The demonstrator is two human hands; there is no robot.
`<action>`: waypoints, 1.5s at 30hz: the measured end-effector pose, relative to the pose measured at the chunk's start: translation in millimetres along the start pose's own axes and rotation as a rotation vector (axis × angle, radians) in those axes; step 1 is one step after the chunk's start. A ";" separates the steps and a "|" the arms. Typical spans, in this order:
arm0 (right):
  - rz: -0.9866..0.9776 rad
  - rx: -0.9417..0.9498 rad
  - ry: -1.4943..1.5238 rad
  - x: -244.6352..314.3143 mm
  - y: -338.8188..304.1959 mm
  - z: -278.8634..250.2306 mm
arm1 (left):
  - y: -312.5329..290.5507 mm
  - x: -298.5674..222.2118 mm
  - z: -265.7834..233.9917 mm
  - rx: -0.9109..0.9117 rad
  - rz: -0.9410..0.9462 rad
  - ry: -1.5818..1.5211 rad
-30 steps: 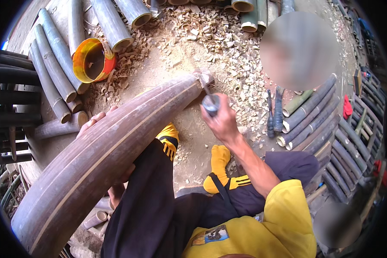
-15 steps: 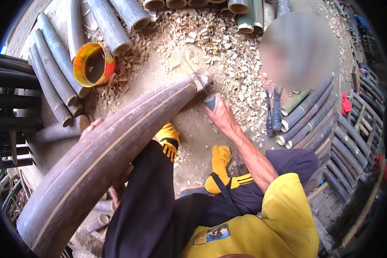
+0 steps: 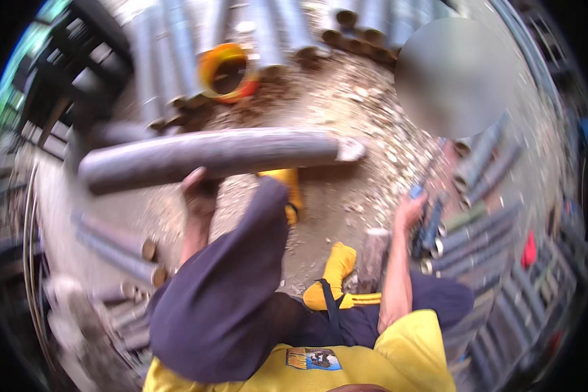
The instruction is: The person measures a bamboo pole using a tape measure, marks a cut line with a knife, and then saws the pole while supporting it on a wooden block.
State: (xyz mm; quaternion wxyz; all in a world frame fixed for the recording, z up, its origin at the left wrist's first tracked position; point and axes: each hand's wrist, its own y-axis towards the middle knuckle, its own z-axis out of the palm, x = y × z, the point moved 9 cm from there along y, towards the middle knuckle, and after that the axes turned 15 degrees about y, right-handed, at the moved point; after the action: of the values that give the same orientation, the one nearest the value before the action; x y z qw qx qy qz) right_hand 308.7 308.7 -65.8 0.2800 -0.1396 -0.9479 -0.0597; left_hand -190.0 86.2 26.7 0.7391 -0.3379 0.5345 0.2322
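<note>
Left hand (image 3: 199, 192), right hand (image 3: 409, 210) apart

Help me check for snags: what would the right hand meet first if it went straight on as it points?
Beyond the blurred tool it seems to hold, the right hand would probably meet the wood chips on the ground first, though depth is unclear.

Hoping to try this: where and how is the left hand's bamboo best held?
Probably just left of its middle, from the near side, palm underneath: the bamboo piece is long and round, lies crosswise and looks thicker toward the left, so it likely balances there. The left hand meets its near side there.
</note>
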 end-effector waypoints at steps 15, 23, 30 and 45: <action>-0.315 0.887 0.823 207.6 -157.9 8.0 | -103.6 78.9 -66.0 -0.040 -0.477 -0.326; -0.031 0.942 0.561 93.1 -182.1 62.5 | -38.7 39.5 -95.7 0.191 -0.244 0.962; -0.071 0.914 0.556 115.0 -188.2 56.0 | 125.0 -36.4 -138.0 0.118 0.676 2.071; 0.036 0.738 0.656 81.6 -189.3 40.2 | 20.2 12.8 38.3 0.887 0.629 1.750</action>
State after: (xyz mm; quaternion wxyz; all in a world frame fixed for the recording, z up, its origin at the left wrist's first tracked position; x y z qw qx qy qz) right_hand 166.0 154.7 -61.3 0.5953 -0.0212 -0.7652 0.2442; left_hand -175.8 128.0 17.2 0.0553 0.0698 0.9874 -0.1304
